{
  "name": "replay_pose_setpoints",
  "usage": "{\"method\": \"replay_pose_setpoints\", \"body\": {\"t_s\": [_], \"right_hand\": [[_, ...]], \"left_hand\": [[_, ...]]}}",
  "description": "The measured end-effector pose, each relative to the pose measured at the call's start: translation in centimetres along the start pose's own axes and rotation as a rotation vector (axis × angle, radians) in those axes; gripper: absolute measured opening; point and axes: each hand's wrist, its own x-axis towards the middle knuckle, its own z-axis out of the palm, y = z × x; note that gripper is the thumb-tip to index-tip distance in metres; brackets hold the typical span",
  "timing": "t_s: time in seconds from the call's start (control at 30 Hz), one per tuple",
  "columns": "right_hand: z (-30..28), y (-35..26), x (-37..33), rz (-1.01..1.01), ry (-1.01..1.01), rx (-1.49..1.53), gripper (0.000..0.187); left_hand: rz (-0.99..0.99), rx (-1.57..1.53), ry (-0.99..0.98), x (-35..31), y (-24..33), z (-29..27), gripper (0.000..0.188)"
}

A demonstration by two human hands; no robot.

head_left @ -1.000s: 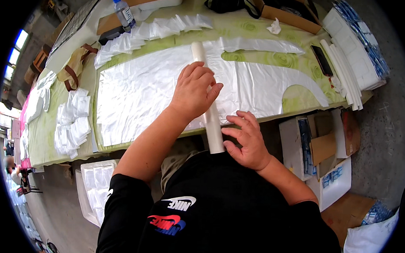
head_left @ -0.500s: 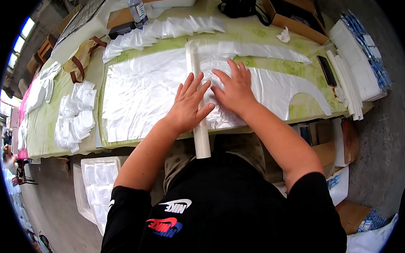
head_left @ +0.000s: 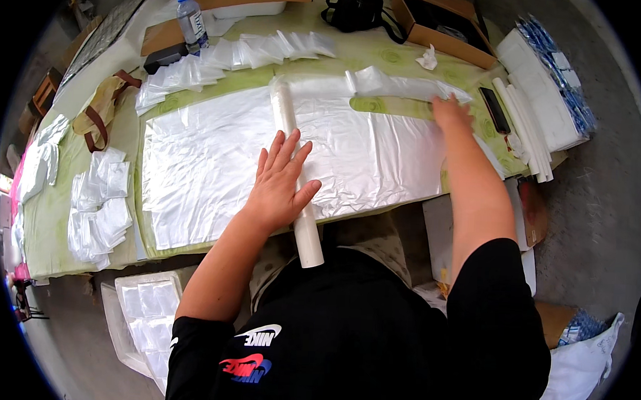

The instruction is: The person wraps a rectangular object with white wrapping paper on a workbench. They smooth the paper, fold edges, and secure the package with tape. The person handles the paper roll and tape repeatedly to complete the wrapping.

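A pale tube [head_left: 309,239] lies across thin, shiny plastic sheeting [head_left: 208,156], its near end jutting past the table edge toward my body. My left hand [head_left: 282,184] rests flat on the tube, fingers stretched out. Off to the right, my right hand [head_left: 453,114] reaches over the tapered end of a narrow plastic strip [head_left: 393,84] that runs along the sheeting's far side. Its fingers are apart, and I cannot tell whether they touch the strip.
Folded clear plastic pieces [head_left: 241,52] lie in a row at the back, near a water bottle [head_left: 192,23]. More folded pieces [head_left: 102,208] sit at the left. Rightward are a black phone [head_left: 494,111] and white rolls [head_left: 524,130]. A cardboard box [head_left: 442,30] stands behind.
My right hand has left the tube's side and moved right, to the strip's end. The curved right part of the sheeting is now mostly behind my forearm. My left hand stays on the tube.
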Motion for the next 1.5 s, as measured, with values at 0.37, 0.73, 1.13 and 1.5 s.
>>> {"method": "replay_pose_setpoints", "body": {"t_s": [0.37,0.73,1.13,1.5], "right_hand": [[3.0,-1.9,-11.4,-0.765,0.013,0.003,0.068],[3.6,-4.8,-23.2,-1.596,-0.065,0.528,0.062],[3.9,-2.6,-31.9,-1.683,-0.282,0.778,0.022],[4.3,-5.8,-35.2,-1.870,-0.589,0.837,0.015]], "left_hand": [[0.006,-0.002,0.027,-0.4,-0.2,-0.1,0.070],[0.115,-0.343,0.370,-0.4,-1.8,0.7,0.068],[-0.022,-0.780,0.107,-1.8,-4.8,-1.6,0.044],[0.088,-0.119,0.029,-4.4,-6.0,-4.7,0.045]]}}
